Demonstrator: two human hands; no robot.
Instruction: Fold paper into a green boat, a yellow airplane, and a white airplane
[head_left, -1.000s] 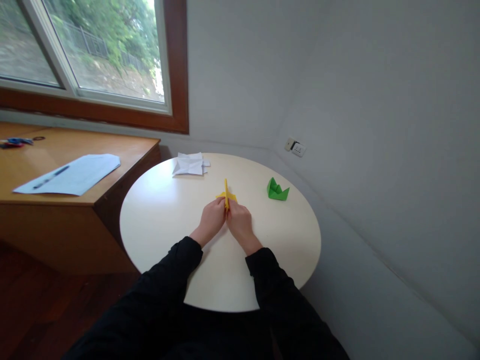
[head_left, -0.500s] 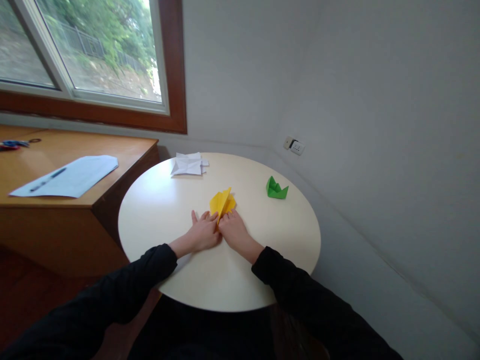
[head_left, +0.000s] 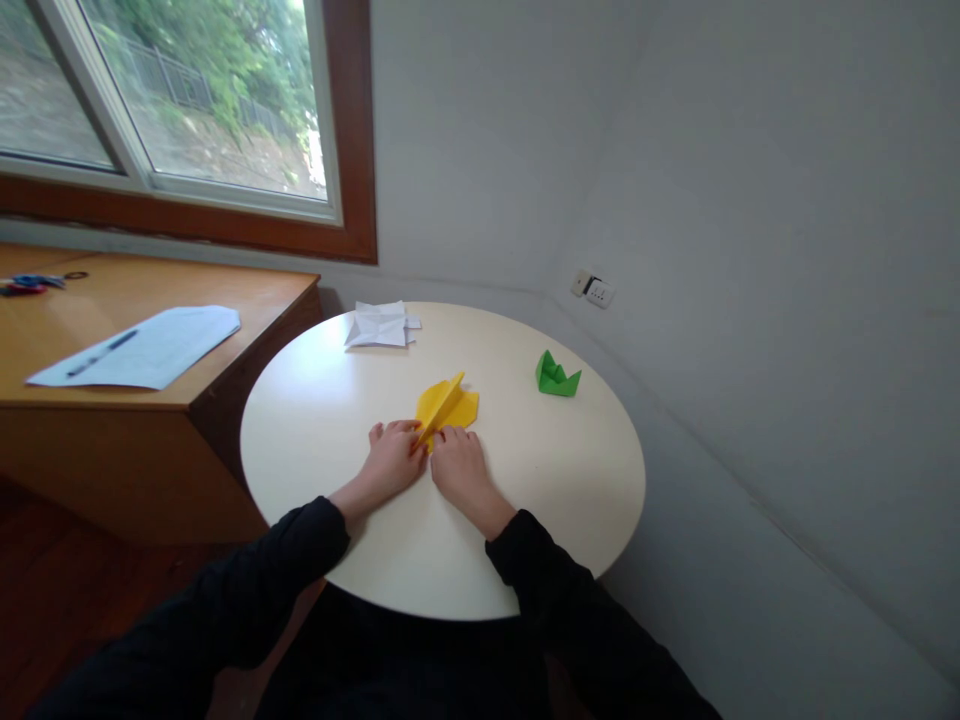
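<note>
A yellow folded paper (head_left: pixel 442 405), with a raised ridge along its middle and flat flaps to either side, lies on the round cream table (head_left: pixel 315 430). My left hand (head_left: pixel 394 455) grips its near left end, fingers curled around the edge. Close beside it, my right hand (head_left: pixel 459 465) has its fingers closed on the near right part of the same paper. The hands cover the near end, so the folds there are hidden.
A green folded paper boat (head_left: pixel 557 378) stands toward the table's right rim. White folded paper (head_left: pixel 379 325) lies at the back. On the wooden desk (head_left: pixel 255 290) at left are a pen (head_left: pixel 105 353) on a white sheet (head_left: pixel 180 345) and scissors (head_left: pixel 37 283).
My hands have shifted slightly left, and my left fingers have drawn in. The yellow paper has tilted over, showing more of its right flap. The camera view has moved a little.
</note>
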